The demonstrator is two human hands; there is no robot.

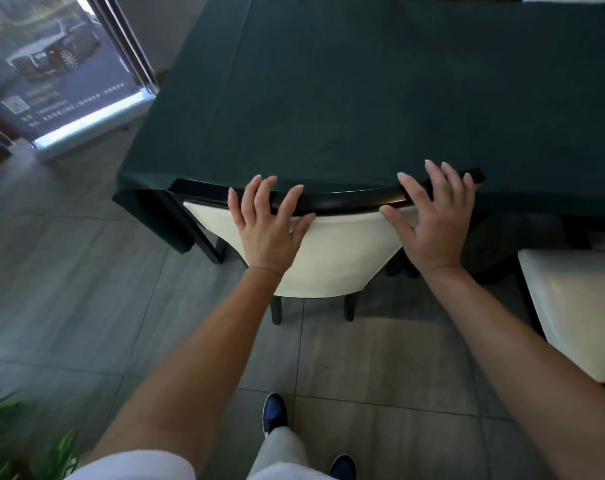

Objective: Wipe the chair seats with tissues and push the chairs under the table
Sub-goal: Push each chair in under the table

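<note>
A chair with a cream padded back [342, 258] and a black top rail [346, 199] stands tucked against the table with the dark green cloth [346, 98]; its seat is hidden under the table. My left hand [268, 225] lies flat on the left part of the backrest, fingers spread over the rail. My right hand [432, 216] lies flat on the right part, fingers straight across the rail. No tissue is in view.
A second cream chair [578, 306] stands at the right, pulled out from the table. A banner stand with a car picture [62, 84] is at the far left. Green plant leaves [10, 441] show at bottom left. Grey tiled floor [86, 289] surrounds my feet.
</note>
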